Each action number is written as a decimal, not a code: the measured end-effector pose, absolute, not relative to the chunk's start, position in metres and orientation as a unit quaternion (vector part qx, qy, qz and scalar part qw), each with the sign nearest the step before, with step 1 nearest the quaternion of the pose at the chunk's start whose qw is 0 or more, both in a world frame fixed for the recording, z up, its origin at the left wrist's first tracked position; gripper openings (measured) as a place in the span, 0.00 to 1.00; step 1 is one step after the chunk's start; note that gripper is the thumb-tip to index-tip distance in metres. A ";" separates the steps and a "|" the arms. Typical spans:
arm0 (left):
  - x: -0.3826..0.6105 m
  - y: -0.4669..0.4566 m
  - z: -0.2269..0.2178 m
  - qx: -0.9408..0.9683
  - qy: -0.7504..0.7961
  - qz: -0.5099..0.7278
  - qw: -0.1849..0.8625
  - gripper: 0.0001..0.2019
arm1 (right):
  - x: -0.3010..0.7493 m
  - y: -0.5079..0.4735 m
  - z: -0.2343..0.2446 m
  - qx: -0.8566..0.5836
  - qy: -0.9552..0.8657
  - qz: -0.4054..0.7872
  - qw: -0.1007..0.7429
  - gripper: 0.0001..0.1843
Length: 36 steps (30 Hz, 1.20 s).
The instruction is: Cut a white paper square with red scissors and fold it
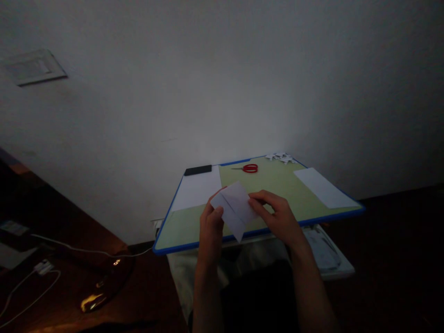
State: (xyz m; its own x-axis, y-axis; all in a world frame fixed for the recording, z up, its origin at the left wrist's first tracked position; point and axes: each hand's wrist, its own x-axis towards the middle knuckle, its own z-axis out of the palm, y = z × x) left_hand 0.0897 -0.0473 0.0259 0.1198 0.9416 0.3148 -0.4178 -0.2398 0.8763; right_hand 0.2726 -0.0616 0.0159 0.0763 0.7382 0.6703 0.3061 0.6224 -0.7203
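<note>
A folded piece of white paper is held up above the near edge of the table, with a crease line running across it. My left hand grips its left side, the thumb on the front face and the fingers behind. At the paper's right edge, my right hand pinches it between thumb and fingertips. Beyond the paper, a pair of scissors with red handles lies on the green tabletop, its blades pointing left.
White sheets lie on the table's left and right. A dark flat object rests at the back left, and several small folded white paper pieces at the back right. Behind the table stands a wall. A white cable runs at lower left.
</note>
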 end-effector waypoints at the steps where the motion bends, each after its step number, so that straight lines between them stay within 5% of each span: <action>1: 0.091 -0.047 0.027 0.479 0.267 0.612 0.570 0.24 | 0.272 -0.061 0.015 -0.401 -0.652 0.177 0.618 0.07; 5: 0.096 -0.046 0.028 0.423 0.318 0.629 0.569 0.23 | 0.271 -0.059 0.014 -0.407 -0.631 0.202 0.629 0.19; 12: 0.092 -0.052 0.030 0.442 0.435 0.631 0.467 0.21 | 0.270 -0.063 0.019 -0.409 -0.677 0.169 0.589 0.22; 18: 0.089 -0.055 0.029 0.471 0.434 0.616 0.459 0.24 | 0.267 -0.071 0.020 -0.415 -0.709 0.203 0.532 0.41; 23: 0.093 -0.055 0.028 0.519 0.361 0.619 0.467 0.27 | 0.264 -0.068 0.017 -0.412 -0.685 0.218 0.560 0.33; 30: 0.105 -0.053 0.031 0.460 0.387 0.689 0.405 0.51 | 0.269 -0.078 0.023 -0.391 -0.621 0.281 0.618 0.26; 36: 0.108 -0.048 0.028 0.464 0.450 0.703 0.298 0.45 | 0.266 -0.080 0.027 -0.371 -0.633 0.280 0.619 0.24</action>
